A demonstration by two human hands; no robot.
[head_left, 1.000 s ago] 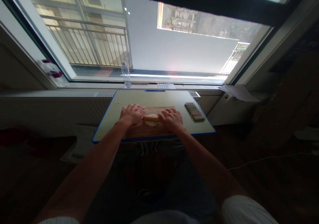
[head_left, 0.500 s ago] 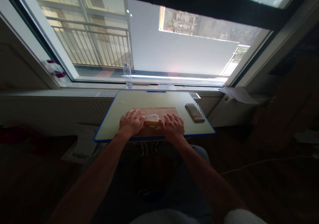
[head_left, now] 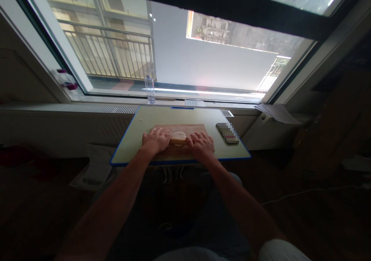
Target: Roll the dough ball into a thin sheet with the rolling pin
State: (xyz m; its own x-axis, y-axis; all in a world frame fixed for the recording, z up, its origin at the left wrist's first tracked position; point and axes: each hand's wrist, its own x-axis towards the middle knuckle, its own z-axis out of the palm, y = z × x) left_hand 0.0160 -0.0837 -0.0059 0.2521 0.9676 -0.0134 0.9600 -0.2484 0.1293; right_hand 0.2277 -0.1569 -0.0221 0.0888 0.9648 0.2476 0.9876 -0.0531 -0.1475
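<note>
A wooden rolling pin (head_left: 177, 141) lies crosswise over a flat, pale piece of dough (head_left: 179, 134) on a wooden board (head_left: 185, 127). Dough shows beyond the pin and a little on its near side. My left hand (head_left: 156, 139) presses on the pin's left end, fingers pointing forward over it. On the pin's right end rests my right hand (head_left: 202, 143), its fingers curved over the top and the thumb toward the middle. Both palms hide the ends of the pin.
The board is on a small pale table (head_left: 130, 145) with a blue edge. A blurred-out phone-like object (head_left: 227, 133) lies to the right. Behind, on the windowsill, are a clear bottle (head_left: 150, 89) and a white gridded item (head_left: 194, 103). Papers (head_left: 276, 112) lie at right.
Both hands and the rolling pin have shifted slightly forward over the dough. My left hand is a little further right. The view has tipped slightly.
</note>
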